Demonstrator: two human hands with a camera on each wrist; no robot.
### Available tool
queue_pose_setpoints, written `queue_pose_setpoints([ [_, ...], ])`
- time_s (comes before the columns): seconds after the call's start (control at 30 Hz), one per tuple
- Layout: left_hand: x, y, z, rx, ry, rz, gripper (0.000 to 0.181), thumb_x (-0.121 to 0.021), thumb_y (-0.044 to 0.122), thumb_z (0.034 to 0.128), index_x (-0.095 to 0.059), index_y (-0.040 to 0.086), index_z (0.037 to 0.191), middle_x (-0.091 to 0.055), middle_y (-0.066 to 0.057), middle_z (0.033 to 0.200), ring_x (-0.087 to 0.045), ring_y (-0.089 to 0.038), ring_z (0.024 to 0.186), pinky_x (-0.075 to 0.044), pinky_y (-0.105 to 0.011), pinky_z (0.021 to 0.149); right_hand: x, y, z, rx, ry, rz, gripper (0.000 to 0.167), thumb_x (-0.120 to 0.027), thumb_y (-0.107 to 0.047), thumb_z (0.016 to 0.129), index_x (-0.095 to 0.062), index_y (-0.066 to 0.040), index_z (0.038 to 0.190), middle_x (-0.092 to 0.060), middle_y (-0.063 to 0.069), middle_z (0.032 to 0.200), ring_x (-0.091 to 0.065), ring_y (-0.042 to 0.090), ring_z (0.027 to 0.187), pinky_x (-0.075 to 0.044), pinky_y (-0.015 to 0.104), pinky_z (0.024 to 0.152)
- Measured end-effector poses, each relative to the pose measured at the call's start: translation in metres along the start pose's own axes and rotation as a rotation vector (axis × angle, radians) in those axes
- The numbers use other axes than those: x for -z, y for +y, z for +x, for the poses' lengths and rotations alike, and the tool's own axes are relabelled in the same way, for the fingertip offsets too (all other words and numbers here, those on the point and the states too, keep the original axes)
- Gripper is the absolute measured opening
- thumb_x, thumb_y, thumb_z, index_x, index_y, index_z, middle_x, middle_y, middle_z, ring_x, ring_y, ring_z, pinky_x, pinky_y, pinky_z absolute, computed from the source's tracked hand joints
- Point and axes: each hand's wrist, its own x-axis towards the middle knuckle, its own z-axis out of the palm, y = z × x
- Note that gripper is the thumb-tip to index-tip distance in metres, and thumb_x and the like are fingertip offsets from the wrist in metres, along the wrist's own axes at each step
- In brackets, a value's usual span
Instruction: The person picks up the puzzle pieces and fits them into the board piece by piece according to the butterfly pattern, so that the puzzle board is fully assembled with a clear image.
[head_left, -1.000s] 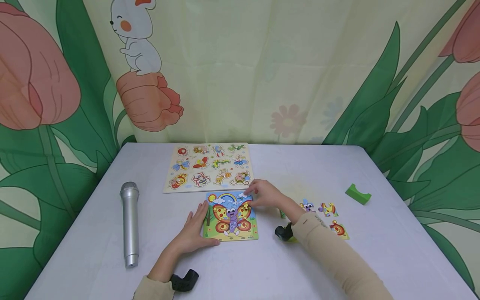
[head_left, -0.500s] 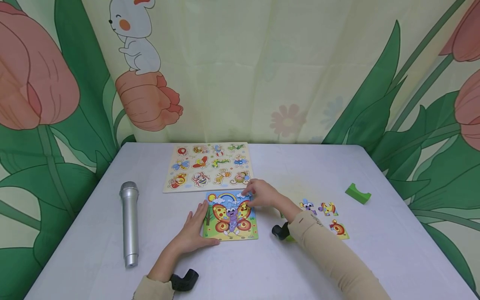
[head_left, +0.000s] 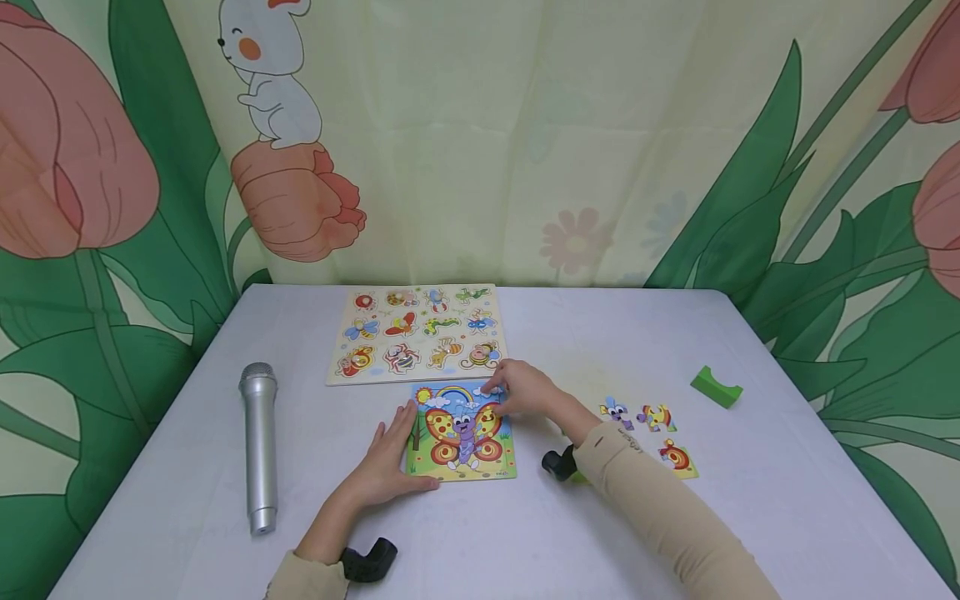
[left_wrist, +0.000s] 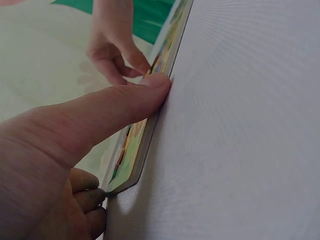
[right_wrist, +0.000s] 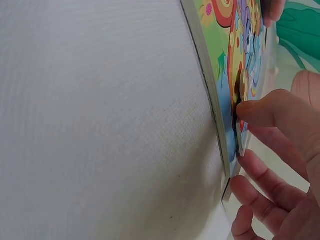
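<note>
A square butterfly jigsaw puzzle [head_left: 465, 442] lies on the table in front of the person. The left hand [head_left: 384, 468] rests against its lower left corner, fingers stretched along the left side. In the left wrist view, the left thumb [left_wrist: 125, 102] presses on the front edge of the board. At the upper right of the puzzle, the right hand [head_left: 527, 389] pinches a puzzle piece [right_wrist: 243, 137] between thumb and finger. The right wrist view shows that piece slightly raised and tilted above the board; the fingers cover part of it.
Behind lies a larger insect puzzle board [head_left: 416, 333]. A silver microphone [head_left: 260, 450] is on the left. Loose puzzle pieces [head_left: 657, 418] lie beside the right forearm, which partly hides something yellow-green. A green arched block [head_left: 716, 388] lies farther right.
The right hand and forearm have shifted slightly to the left, with the piece still pinched over the puzzle's upper right. The left hand stays in place.
</note>
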Motion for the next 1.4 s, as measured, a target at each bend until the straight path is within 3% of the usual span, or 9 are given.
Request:
queue_pose_setpoints([
  [0.2, 0.0, 0.001, 0.0, 0.0, 0.0, -0.001, 0.114, -0.082, 0.037, 0.0643, -0.011, -0.001, 0.145, -0.012, -0.017, 0.151, -0.004, -0.029, 0.139, 0.002, -0.048, 0.11, -0.002, -0.002, 0.001, -0.019, 0.015, -0.047, 0.031, -0.079, -0.021, 0.071, -0.073, -0.013, 0.1, -0.057, 0.005, 0.107, -0.051, 0.019, 0.096, -0.044, 0.031, 0.082],
  [0.4, 0.0, 0.002, 0.0, -0.002, 0.004, 0.003, 0.114, -0.082, 0.038, 0.064, -0.011, -0.001, 0.145, -0.012, -0.017, 0.151, -0.004, -0.03, 0.139, 0.002, -0.048, 0.11, -0.004, -0.002, 0.002, -0.016, 0.015, -0.051, 0.032, -0.079, -0.021, 0.07, -0.073, -0.011, 0.1, -0.055, -0.003, 0.084, -0.049, 0.012, 0.076, -0.043, 0.025, 0.066],
  [0.73, 0.001, 0.003, -0.001, 0.005, 0.007, -0.003, 0.114, -0.082, 0.036, 0.0634, -0.011, -0.001, 0.145, -0.012, -0.018, 0.15, -0.004, -0.03, 0.139, 0.002, -0.048, 0.11, -0.003, -0.002, -0.002, -0.054, 0.003, 0.04, 0.03, -0.077, -0.018, 0.074, -0.071, -0.011, 0.103, -0.057, -0.004, 0.084, -0.048, 0.013, 0.074, -0.042, 0.025, 0.064],
  [0.97, 0.001, 0.003, -0.001, 0.005, 0.008, -0.009, 0.114, -0.082, 0.036, 0.0636, -0.012, -0.001, 0.145, -0.013, -0.018, 0.15, -0.004, -0.03, 0.139, 0.002, -0.048, 0.11, -0.003, -0.002, -0.007, -0.038, 0.035, 0.117, 0.035, -0.076, -0.015, 0.075, -0.068, -0.007, 0.108, -0.057, 0.0, 0.083, -0.047, 0.013, 0.07, -0.041, 0.024, 0.061],
  [1.4, 0.0, 0.003, -0.001, 0.0, 0.013, -0.013, 0.114, -0.083, 0.035, 0.0632, -0.012, -0.001, 0.145, -0.013, -0.017, 0.15, -0.005, -0.03, 0.139, 0.002, -0.048, 0.11, 0.002, 0.01, -0.018, -0.028, 0.089, 0.267, 0.042, -0.077, -0.019, 0.074, -0.066, -0.008, 0.113, -0.061, 0.002, 0.094, -0.049, 0.017, 0.077, -0.043, 0.025, 0.064],
])
